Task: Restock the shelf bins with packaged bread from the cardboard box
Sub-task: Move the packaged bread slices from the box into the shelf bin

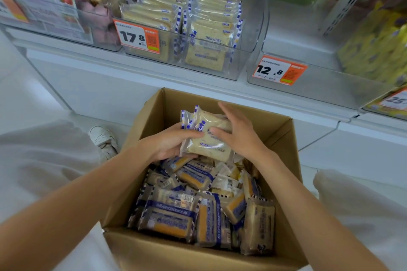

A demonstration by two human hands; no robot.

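An open cardboard box [141,130] stands on the floor below me, filled with several clear blue-striped packs of bread [174,215]. Above its far half I hold a small stack of bread packs [209,136]. My left hand [169,143] grips the stack from the left and beneath, thumb on top. My right hand [237,132] lies against the stack's right side with fingers straight. A clear shelf bin [246,35] above the box holds two rows of the same bread packs [211,20], with a 17.8 price tag [137,36].
To the right, another clear bin [319,88] carries a 12.8 tag [278,70] and shows little inside. Bins with pink packs [88,0] and yellow packs [378,50] flank the bread bin. A white shoe [103,138] rests left of the box.
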